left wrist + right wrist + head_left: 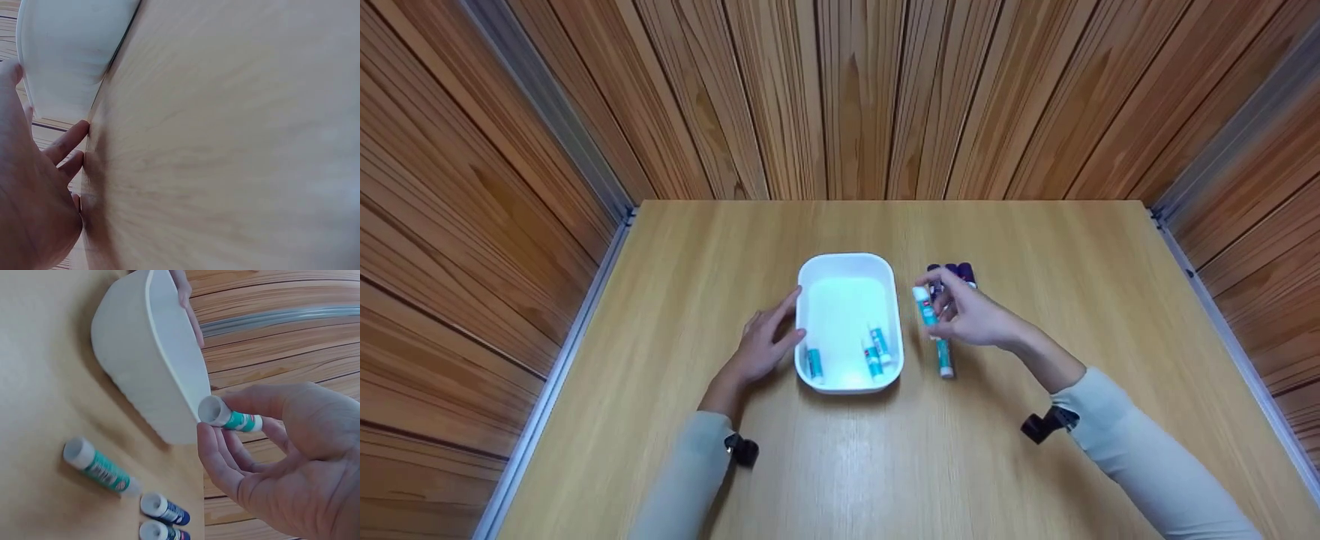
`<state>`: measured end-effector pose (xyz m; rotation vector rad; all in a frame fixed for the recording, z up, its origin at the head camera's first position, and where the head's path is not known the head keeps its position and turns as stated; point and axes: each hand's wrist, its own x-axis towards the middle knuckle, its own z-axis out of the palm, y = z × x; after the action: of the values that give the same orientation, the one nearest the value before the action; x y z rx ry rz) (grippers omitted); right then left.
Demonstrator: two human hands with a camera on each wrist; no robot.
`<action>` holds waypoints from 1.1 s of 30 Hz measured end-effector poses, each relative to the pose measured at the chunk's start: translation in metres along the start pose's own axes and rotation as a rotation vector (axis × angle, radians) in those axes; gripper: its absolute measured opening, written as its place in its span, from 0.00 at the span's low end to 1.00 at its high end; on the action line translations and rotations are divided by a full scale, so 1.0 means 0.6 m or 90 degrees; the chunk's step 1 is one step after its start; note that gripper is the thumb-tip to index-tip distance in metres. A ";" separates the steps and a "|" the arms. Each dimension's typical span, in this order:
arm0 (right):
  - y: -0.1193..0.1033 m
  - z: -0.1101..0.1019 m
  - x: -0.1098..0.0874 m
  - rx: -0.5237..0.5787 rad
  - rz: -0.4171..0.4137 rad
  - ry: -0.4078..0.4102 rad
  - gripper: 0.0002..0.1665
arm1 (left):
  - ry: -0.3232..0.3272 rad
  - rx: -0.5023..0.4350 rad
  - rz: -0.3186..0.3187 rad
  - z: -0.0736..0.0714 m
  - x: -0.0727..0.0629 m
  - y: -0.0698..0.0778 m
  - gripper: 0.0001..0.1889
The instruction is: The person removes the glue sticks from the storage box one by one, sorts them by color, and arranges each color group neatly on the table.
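In the head view my right hand (976, 316) pinches a teal glue stick (925, 306) with a white cap, above the table just right of the white plastic tub (847, 268). The right wrist view shows this stick between thumb and fingers, its round white end facing the camera. My left hand (763, 346) rests at the tub's left side, thumb and forefinger touching the rim, fingers loosely spread. Inside the tub lie three teal glue sticks (880, 345) toward its near end. Another teal glue stick (101, 469) lies on the table below my right hand.
Several dark-capped glue sticks (966, 273) lie beyond my right hand, partly hidden by it. The wooden table (840, 480) is bounded by a back wall (855, 112) and side walls of wood planks, with metal rails along the left and right edges.
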<state>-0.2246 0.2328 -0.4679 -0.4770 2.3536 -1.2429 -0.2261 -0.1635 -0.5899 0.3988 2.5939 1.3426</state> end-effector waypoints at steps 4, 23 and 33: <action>0.011 -0.007 -0.014 0.009 0.019 0.012 0.43 | 0.000 0.001 0.000 0.000 -0.001 -0.002 0.41; 0.099 0.013 -0.059 0.019 0.134 0.007 0.43 | -0.001 -0.007 -0.007 -0.002 0.000 0.003 0.41; 0.124 0.025 -0.056 0.027 0.161 0.014 0.43 | -0.006 -0.005 -0.011 0.000 -0.001 0.002 0.41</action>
<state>-0.1952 0.2788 -0.5306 -0.1459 2.3142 -1.1809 -0.2255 -0.1630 -0.5886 0.3797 2.5789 1.3411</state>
